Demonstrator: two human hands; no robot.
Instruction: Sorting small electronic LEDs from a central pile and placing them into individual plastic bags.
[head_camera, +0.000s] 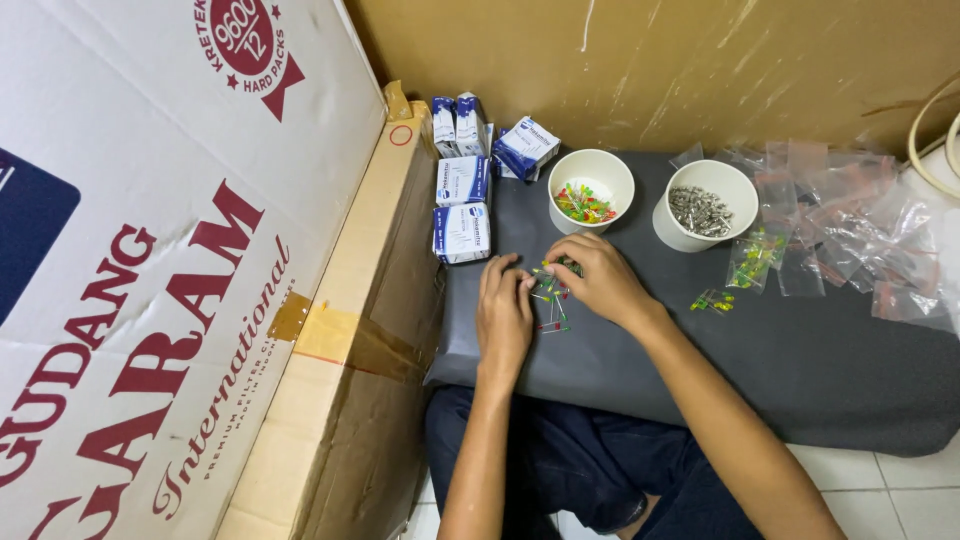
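My left hand and my right hand rest close together on a dark grey mat, fingertips pinching a small bunch of coloured LEDs with thin wire legs. More of these small LEDs lie under and between the fingers. Just beyond my hands stands a white bowl of mixed coloured LEDs, and to its right a second white bowl of small metal parts.
A large printed cardboard box walls off the left side. Small blue-and-white boxes are stacked at the mat's back left. Several clear plastic bags lie at the right, with a few loose LEDs. A brown board stands behind.
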